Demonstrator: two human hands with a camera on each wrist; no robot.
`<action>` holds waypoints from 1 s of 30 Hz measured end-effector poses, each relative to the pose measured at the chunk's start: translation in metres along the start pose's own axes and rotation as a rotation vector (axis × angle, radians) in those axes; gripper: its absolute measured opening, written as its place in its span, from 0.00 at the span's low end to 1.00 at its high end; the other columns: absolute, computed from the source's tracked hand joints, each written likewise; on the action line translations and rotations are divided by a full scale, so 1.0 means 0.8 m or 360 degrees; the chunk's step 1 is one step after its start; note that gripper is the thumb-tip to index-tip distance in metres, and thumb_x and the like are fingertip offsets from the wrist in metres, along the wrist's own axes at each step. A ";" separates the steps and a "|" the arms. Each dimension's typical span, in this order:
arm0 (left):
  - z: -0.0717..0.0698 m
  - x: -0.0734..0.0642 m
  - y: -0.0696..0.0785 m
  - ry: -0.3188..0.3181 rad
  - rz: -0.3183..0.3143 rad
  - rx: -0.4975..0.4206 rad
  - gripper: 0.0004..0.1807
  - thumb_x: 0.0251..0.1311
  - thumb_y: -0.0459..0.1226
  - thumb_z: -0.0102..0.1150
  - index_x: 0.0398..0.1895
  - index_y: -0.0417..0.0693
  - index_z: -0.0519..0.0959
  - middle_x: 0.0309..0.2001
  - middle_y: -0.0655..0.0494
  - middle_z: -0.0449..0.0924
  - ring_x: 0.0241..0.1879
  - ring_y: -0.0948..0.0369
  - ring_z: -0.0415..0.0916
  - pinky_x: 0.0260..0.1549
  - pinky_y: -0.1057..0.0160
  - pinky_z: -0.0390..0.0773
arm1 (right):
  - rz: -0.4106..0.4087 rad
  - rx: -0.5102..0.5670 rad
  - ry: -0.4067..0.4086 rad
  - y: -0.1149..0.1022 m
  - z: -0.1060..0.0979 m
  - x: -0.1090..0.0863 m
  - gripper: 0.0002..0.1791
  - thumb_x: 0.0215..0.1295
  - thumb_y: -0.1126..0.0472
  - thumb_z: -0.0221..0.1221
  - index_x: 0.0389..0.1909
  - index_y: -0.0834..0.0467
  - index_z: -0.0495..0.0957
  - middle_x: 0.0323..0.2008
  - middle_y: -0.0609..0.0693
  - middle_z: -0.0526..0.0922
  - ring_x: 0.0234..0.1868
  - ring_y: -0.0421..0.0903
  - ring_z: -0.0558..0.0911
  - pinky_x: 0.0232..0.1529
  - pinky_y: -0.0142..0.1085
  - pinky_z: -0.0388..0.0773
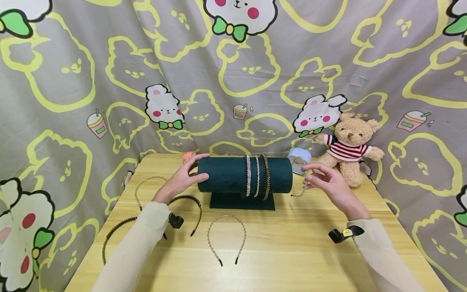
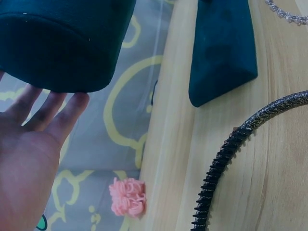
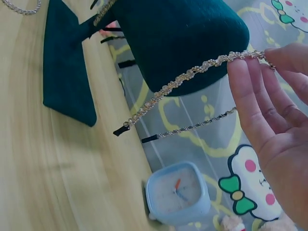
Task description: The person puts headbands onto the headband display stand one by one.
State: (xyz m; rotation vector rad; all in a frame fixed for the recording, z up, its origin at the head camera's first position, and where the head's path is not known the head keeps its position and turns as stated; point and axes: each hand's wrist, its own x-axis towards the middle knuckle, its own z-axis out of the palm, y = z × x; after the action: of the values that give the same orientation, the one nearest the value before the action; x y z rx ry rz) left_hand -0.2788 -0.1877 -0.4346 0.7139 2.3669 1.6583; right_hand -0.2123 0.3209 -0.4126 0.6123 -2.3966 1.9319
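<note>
My right hand point(image 1: 330, 186) pinches a beaded headband point(image 3: 166, 89), at three o'clock by the display roll point(image 1: 224, 174); my left hand point(image 1: 182, 178), at nine, steadies the other end with extended fingers. I judge this the lining-up; next seems to call for sliding it toward nine, though its fit around the roll is hard to read.

the stand point(image 1: 222, 174) is dark green, the held headband point(image 3: 192, 71) gold, the clock point(image 3: 177, 197) pale blue, the curtain point(image 1: 204, 65) grey with yellow outlines.
</note>
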 end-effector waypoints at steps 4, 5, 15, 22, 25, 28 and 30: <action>0.000 0.000 -0.001 -0.0003 -0.0003 0.0002 0.38 0.76 0.47 0.66 0.85 0.69 0.63 0.88 0.55 0.47 0.87 0.39 0.47 0.80 0.29 0.60 | -0.0028 0.0020 -0.0028 -0.002 0.007 0.006 0.17 0.84 0.67 0.57 0.67 0.69 0.76 0.41 0.50 0.87 0.42 0.43 0.90 0.50 0.36 0.91; 0.000 0.000 -0.002 -0.0004 -0.0004 0.0001 0.38 0.76 0.47 0.66 0.85 0.69 0.63 0.88 0.55 0.47 0.87 0.39 0.47 0.80 0.29 0.60 | -0.0032 0.0017 -0.0031 -0.002 0.009 0.008 0.17 0.84 0.67 0.57 0.66 0.69 0.76 0.41 0.50 0.87 0.41 0.43 0.90 0.50 0.36 0.91; -0.001 -0.001 -0.002 0.0005 -0.0003 -0.0002 0.38 0.76 0.47 0.67 0.84 0.70 0.63 0.88 0.55 0.47 0.87 0.40 0.47 0.81 0.29 0.58 | -0.0046 0.0067 -0.0036 -0.009 0.023 0.018 0.24 0.82 0.68 0.58 0.74 0.68 0.70 0.60 0.48 0.81 0.45 0.40 0.90 0.48 0.39 0.92; 0.000 0.000 -0.001 0.0005 0.0010 0.0001 0.39 0.76 0.46 0.66 0.86 0.64 0.62 0.87 0.53 0.50 0.86 0.40 0.50 0.80 0.29 0.59 | -0.0024 0.0094 -0.0040 -0.015 0.027 0.023 0.28 0.82 0.68 0.59 0.79 0.63 0.68 0.60 0.48 0.82 0.46 0.40 0.90 0.47 0.38 0.91; 0.000 0.000 -0.001 0.0001 0.0014 -0.0007 0.39 0.77 0.46 0.66 0.86 0.61 0.61 0.86 0.53 0.52 0.85 0.40 0.51 0.79 0.29 0.61 | -0.0022 0.0060 -0.0058 -0.018 0.030 0.025 0.29 0.82 0.67 0.59 0.80 0.62 0.68 0.61 0.49 0.82 0.46 0.41 0.89 0.48 0.38 0.91; 0.000 -0.001 -0.002 0.0000 0.0009 0.0006 0.39 0.77 0.47 0.66 0.86 0.64 0.61 0.87 0.54 0.50 0.86 0.39 0.49 0.79 0.29 0.61 | -0.0023 -0.0006 -0.0063 -0.021 0.033 0.027 0.29 0.82 0.66 0.60 0.79 0.61 0.70 0.61 0.49 0.81 0.45 0.42 0.90 0.49 0.38 0.91; 0.000 -0.002 -0.002 0.0004 0.0004 0.0011 0.38 0.77 0.47 0.66 0.85 0.68 0.62 0.88 0.56 0.47 0.87 0.39 0.47 0.80 0.29 0.60 | -0.0036 -0.0074 -0.0055 -0.022 0.035 0.028 0.28 0.81 0.65 0.61 0.78 0.60 0.72 0.60 0.48 0.81 0.44 0.43 0.89 0.49 0.38 0.91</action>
State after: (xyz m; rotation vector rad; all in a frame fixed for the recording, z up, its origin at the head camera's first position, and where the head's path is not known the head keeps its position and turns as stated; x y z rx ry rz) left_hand -0.2782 -0.1889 -0.4364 0.7167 2.3754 1.6539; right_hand -0.2210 0.2851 -0.3975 0.6732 -2.4366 1.8663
